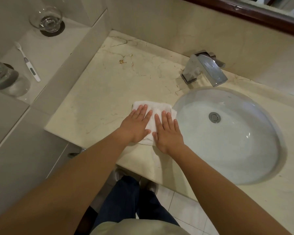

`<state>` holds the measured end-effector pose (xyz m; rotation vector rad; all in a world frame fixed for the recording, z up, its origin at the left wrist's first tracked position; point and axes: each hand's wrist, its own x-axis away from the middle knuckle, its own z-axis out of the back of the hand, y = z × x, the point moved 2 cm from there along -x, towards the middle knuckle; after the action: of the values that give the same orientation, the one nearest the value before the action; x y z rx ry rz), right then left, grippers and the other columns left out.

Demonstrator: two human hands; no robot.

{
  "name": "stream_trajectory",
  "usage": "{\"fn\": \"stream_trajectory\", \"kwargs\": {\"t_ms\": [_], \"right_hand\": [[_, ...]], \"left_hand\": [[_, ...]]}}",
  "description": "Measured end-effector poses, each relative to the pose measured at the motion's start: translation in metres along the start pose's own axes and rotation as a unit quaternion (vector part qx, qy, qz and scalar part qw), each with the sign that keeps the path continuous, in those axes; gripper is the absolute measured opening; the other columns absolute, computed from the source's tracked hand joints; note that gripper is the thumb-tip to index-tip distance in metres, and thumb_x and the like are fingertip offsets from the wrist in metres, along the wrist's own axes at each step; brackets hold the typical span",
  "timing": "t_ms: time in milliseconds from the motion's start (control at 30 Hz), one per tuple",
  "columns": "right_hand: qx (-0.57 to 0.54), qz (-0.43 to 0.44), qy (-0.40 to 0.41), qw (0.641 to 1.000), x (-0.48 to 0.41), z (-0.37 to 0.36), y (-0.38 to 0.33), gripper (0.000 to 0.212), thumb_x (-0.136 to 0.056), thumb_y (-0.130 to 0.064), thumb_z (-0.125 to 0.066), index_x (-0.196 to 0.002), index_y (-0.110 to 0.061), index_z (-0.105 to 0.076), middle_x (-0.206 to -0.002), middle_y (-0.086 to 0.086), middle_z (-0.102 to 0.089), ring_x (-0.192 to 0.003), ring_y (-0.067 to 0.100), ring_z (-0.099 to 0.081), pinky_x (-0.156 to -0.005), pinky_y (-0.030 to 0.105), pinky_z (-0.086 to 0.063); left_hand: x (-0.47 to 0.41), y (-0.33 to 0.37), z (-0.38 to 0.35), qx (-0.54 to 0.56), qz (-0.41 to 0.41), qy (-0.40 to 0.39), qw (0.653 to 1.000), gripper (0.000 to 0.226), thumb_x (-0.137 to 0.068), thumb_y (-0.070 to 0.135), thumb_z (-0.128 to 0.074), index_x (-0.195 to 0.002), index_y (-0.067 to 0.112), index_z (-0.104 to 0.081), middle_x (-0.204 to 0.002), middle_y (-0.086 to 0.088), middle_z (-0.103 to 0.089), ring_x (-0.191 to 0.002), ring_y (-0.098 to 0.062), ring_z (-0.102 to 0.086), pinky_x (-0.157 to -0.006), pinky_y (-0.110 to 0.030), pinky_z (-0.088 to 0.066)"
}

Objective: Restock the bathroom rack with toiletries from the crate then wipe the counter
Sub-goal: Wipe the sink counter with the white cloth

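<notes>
A folded white cloth (pixel 157 107) lies flat on the cream marble counter (pixel 109 85), just left of the sink. My left hand (pixel 137 125) presses down on the cloth's left half with straight fingers. My right hand (pixel 167 132) lies flat on its right half, fingers straight and slightly spread. Both palms cover much of the cloth. On the recessed shelf at the left lies a white toothbrush (pixel 28 62). No crate is in view.
A white oval sink (pixel 231 160) with a chrome drain fills the right side, with a chrome faucet (pixel 204 68) behind it. Two clear glasses (pixel 46 19) (pixel 5 77) stand on the left shelf. A dark wooden mirror frame (pixel 261 16) runs along the top right.
</notes>
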<state>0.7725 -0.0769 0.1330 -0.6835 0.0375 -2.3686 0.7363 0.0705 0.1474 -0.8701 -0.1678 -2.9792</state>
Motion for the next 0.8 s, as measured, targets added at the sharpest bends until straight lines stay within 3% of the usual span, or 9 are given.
{"fn": "stream_trajectory", "kwargs": {"t_ms": [800], "right_hand": [[-0.03, -0.092, 0.008, 0.995, -0.152, 0.094, 0.015, 0.066, -0.102, -0.041, -0.021, -0.152, -0.018, 0.017, -0.157, 0.011, 0.028, -0.145, 0.024, 0.027, -0.116, 0.039, 0.016]], "left_hand": [[-0.151, -0.088, 0.108, -0.031, -0.094, 0.006, 0.995, 0.075, -0.1, 0.05, -0.03, -0.152, 0.018, 0.014, -0.158, -0.008, 0.025, -0.146, -0.021, 0.022, -0.12, -0.034, 0.006]]}}
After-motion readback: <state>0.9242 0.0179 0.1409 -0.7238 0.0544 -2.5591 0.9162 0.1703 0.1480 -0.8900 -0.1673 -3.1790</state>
